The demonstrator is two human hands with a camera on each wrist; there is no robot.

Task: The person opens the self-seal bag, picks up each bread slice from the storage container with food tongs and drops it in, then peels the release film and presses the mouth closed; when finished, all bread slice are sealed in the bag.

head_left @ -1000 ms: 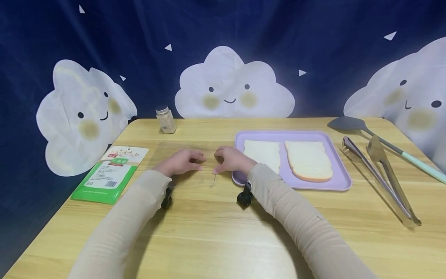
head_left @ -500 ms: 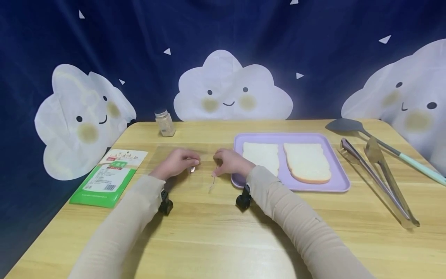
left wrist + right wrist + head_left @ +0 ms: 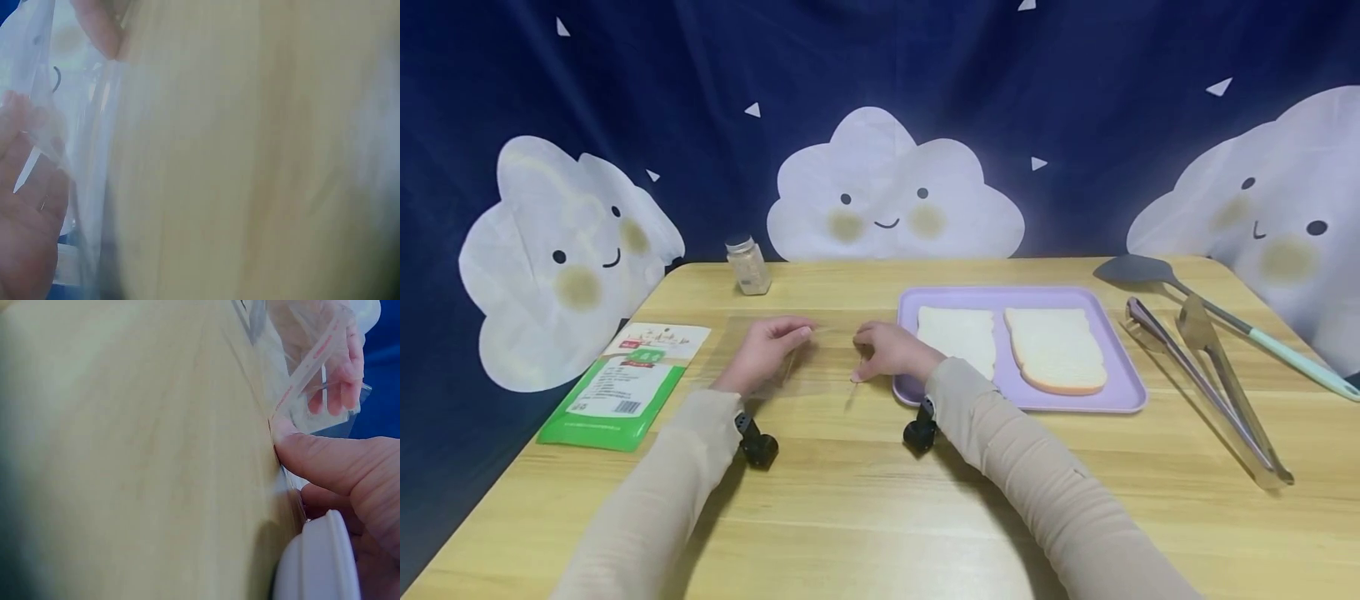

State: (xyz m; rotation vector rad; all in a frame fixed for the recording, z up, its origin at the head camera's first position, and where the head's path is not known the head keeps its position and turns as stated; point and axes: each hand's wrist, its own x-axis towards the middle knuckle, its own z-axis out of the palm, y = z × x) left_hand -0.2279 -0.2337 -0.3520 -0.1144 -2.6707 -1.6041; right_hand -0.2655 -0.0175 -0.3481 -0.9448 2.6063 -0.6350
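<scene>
A clear plastic bag (image 3: 312, 357) with a printed strip is between the two hands, its outline faint in the head view. My right hand (image 3: 891, 350) pinches its edge; in the right wrist view the thumb (image 3: 325, 459) presses the film. My left hand (image 3: 767, 350) touches the bag with extended fingers. In the left wrist view, film crosses in front of the left fingers (image 3: 31, 169); whether they are inside the bag, I cannot tell. Right of the hands, a lilac tray (image 3: 1007, 400) carries two bread slices, one left (image 3: 957, 337) and one right (image 3: 1056, 346).
On the left of the wooden table (image 3: 820, 500) lies a green and white packet (image 3: 625, 387). A small jar (image 3: 748, 267) stands at the back. Metal tongs (image 3: 1213, 387) and a spatula (image 3: 1210, 312) with a mint handle lie right of the tray.
My left hand has shifted left, away from the right one, after dipping onto the film. The right hand keeps its pinch at nearly the same place. The view has turned slightly.
</scene>
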